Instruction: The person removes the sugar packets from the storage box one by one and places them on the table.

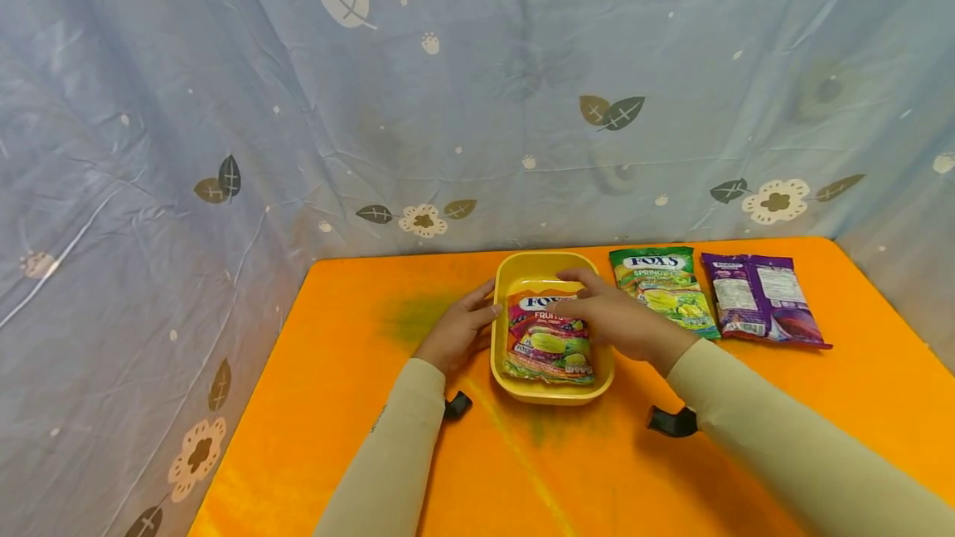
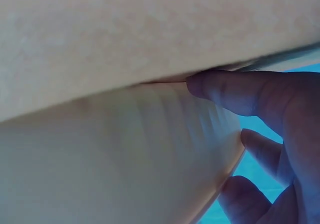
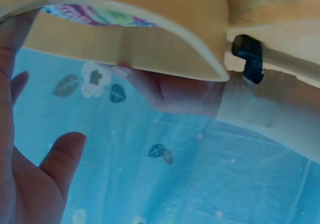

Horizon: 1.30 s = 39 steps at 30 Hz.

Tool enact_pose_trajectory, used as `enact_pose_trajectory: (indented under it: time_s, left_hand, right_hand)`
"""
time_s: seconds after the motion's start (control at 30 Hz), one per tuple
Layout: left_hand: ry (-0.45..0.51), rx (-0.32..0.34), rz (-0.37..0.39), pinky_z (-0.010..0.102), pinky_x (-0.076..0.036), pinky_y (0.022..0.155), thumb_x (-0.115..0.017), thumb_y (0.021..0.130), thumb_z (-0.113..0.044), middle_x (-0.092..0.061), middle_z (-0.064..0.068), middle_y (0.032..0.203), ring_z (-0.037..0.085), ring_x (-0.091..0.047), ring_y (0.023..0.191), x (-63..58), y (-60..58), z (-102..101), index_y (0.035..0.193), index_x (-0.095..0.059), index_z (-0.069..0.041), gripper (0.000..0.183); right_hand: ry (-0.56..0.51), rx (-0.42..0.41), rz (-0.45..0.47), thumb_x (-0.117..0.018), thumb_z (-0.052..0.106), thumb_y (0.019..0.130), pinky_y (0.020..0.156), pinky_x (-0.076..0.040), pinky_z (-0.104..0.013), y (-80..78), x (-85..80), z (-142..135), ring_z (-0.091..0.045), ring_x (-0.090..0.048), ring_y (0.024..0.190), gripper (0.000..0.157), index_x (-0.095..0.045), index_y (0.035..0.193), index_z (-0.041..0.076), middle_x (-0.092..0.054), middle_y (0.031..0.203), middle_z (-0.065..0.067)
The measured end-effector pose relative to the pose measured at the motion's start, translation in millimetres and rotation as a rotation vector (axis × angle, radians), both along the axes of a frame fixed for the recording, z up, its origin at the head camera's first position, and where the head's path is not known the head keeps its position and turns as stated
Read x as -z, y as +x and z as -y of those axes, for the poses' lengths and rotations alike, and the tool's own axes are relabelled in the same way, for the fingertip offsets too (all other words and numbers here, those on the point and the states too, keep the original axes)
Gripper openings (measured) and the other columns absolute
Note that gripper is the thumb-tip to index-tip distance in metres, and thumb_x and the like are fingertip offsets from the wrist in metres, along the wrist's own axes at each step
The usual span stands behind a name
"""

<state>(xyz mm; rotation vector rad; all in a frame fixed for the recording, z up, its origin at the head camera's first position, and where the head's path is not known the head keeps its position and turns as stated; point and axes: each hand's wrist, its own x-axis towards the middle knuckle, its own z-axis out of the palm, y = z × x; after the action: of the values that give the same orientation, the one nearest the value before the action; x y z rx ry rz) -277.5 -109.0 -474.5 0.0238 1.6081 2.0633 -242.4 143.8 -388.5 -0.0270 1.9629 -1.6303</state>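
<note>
A yellow plastic tub (image 1: 552, 397) stands in the middle of the table, with an orange and pink bag of Fox's fruit candy (image 1: 548, 350) lying face up inside. My left hand (image 1: 466, 326) is at the tub's left side; in the left wrist view its fingertips (image 2: 200, 84) rest against the outer wall. From the right, my right hand (image 1: 615, 317) reaches over the rim, its fingers extended across the top of the candy bag. The right wrist view shows the thumb (image 3: 65, 156) held apart from the fingers, outside the tub.
Right of the tub lie a green Fox's candy bag (image 1: 664, 292) and a purple candy bag (image 1: 767, 298), back side up. The orange-covered table (image 1: 358, 454) ends against a leaf-patterned curtain (image 1: 485, 106). Black straps or mounts (image 1: 671, 422) show at both wrists.
</note>
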Motion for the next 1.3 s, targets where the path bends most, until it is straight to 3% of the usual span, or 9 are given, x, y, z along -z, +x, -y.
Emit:
enact_pose_trajectory:
  time_s: [0.17,0.33,0.47,0.57,0.7,0.97,1.17,1.3]
  left_hand:
    - [0.011,0.003,0.0,0.041,-0.05,0.089,-0.055,0.099,-0.017,-0.045,0.01,0.143,0.028,-0.057,0.115,0.8,-0.6,0.5,0.148,-0.039,-0.03,0.053]
    - [0.012,0.009,-0.008,0.041,-0.049,0.089,-0.054,0.099,-0.017,-0.045,0.01,0.143,0.028,-0.056,0.116,0.7,-0.4,0.8,0.149,-0.037,-0.028,0.053]
    - [0.006,0.011,-0.01,0.041,-0.05,0.089,-0.054,0.099,-0.018,-0.046,0.01,0.142,0.027,-0.057,0.114,-0.1,0.0,0.1,0.149,-0.038,-0.028,0.053]
    - [0.005,0.012,-0.009,0.041,-0.05,0.089,-0.055,0.099,-0.019,-0.046,0.01,0.141,0.027,-0.058,0.113,-0.2,0.0,-0.2,0.148,-0.038,-0.03,0.053]
    - [0.001,0.009,-0.003,0.041,-0.05,0.089,-0.054,0.099,-0.019,-0.047,0.009,0.14,0.028,-0.058,0.113,-0.7,0.2,0.0,0.148,-0.039,-0.031,0.053]
    - [-0.001,0.008,-0.001,0.041,-0.05,0.089,-0.056,0.098,-0.019,-0.048,0.011,0.139,0.029,-0.059,0.112,-1.3,0.8,-0.6,0.148,-0.039,-0.03,0.053]
    - [-0.002,0.021,-0.012,0.042,-0.049,0.09,-0.054,0.099,-0.02,-0.047,0.01,0.14,0.028,-0.059,0.112,-0.2,0.3,0.4,0.149,-0.036,-0.03,0.054]
    - [-0.008,0.025,-0.024,0.042,-0.049,0.09,-0.052,0.1,-0.019,-0.046,0.007,0.141,0.028,-0.059,0.111,0.8,0.2,1.3,0.15,-0.035,-0.029,0.054]
  right_hand:
    - [0.067,0.012,-0.01,-0.07,0.049,0.083,0.101,-0.034,-0.06,0.8,7.0,8.3,-0.039,-0.042,0.125,0.09,-0.019,0.15,0.02,-0.017,0.152,-0.02]
    - [0.131,0.057,-0.035,-0.07,0.048,0.083,0.1,-0.038,-0.053,0.8,16.3,16.4,-0.035,-0.048,0.117,0.086,-0.023,0.148,0.017,-0.036,0.14,-0.017]
    - [0.152,0.11,-0.034,-0.073,0.054,0.078,0.101,-0.038,-0.052,1.7,21.2,20.8,-0.033,-0.047,0.118,0.092,-0.024,0.148,0.017,-0.036,0.14,-0.015]
    - [0.14,0.151,-0.033,-0.072,0.051,0.08,0.102,-0.036,-0.052,2.9,23.0,22.7,-0.034,-0.045,0.12,0.093,-0.02,0.15,0.017,-0.035,0.14,-0.016]
    - [0.083,0.231,-0.006,-0.071,0.044,0.084,0.103,-0.034,-0.052,3.7,23.8,24.3,-0.034,-0.044,0.121,0.092,-0.015,0.151,0.018,-0.035,0.139,-0.016]
    - [-0.197,0.388,0.056,-0.07,0.025,0.088,0.104,-0.032,-0.054,5.9,26.3,24.1,-0.036,-0.034,0.129,0.089,-0.011,0.153,0.014,-0.022,0.148,-0.018]
    - [-0.27,0.397,0.08,-0.067,0.018,0.09,0.104,-0.034,-0.051,6.2,29.1,22.6,-0.036,-0.032,0.129,0.079,-0.017,0.151,0.01,-0.025,0.145,-0.02]
    - [-0.259,0.337,0.084,-0.063,0.016,0.092,0.102,-0.038,-0.046,3.9,33.4,21.6,-0.035,-0.04,0.124,0.068,-0.025,0.148,0.011,-0.034,0.139,-0.019]
